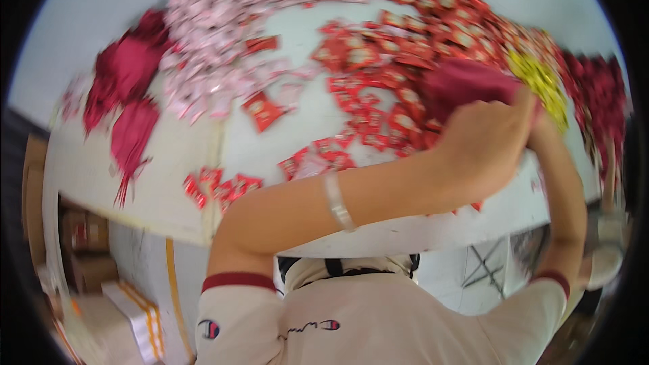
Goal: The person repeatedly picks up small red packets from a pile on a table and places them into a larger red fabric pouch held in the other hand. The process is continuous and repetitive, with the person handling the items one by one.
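Note:
Over the right part of the table, my left hand [483, 145] is closed on a dark red cloth pouch [470, 84]. My left forearm, with a pale band [337, 201] on it, reaches across in front of me. My right hand [541, 125] meets it at the pouch's right end; its fingers are mostly hidden and blurred. Beneath and beside the pouch spreads a heap of red small packets [405, 47]. Smaller red packets [368, 122] lie to its left, and a single larger red packet [262, 111] rests near the table's middle.
Pale pink packets [216, 27] are heaped at the far left. Dark red pouches [125, 71] lie beside them, with more pouches [598, 88] at the right edge. Yellow packets [541, 84] sit just past my hands. Cartons [88, 270] stand below the white table [162, 182] on the left.

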`<state>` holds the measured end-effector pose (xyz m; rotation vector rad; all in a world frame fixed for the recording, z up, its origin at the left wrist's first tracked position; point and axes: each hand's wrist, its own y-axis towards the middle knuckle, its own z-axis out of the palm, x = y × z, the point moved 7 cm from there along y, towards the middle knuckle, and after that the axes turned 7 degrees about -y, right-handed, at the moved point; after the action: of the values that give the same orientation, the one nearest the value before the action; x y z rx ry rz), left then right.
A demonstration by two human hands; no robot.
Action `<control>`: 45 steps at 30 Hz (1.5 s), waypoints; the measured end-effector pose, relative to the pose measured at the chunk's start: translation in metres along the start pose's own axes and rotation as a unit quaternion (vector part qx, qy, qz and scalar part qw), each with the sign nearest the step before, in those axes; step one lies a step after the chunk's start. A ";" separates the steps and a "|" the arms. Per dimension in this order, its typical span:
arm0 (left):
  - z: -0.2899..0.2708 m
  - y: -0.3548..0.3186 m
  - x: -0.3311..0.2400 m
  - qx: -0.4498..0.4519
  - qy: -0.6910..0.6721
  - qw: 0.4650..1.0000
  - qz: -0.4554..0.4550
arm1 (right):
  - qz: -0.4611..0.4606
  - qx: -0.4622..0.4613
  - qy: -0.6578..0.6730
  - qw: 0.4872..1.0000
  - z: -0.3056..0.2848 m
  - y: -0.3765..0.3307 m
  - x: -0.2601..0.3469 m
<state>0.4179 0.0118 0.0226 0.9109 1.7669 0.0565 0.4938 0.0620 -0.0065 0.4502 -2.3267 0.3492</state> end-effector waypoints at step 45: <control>-0.419 -0.357 0.152 -0.202 0.546 0.715 -0.388 | -0.033 -0.115 -0.420 0.900 0.051 0.411 -0.058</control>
<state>-0.1418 0.0116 -0.0908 -0.4141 2.9311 0.4971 0.3312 0.4267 -0.1317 0.6479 -3.1231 -0.2151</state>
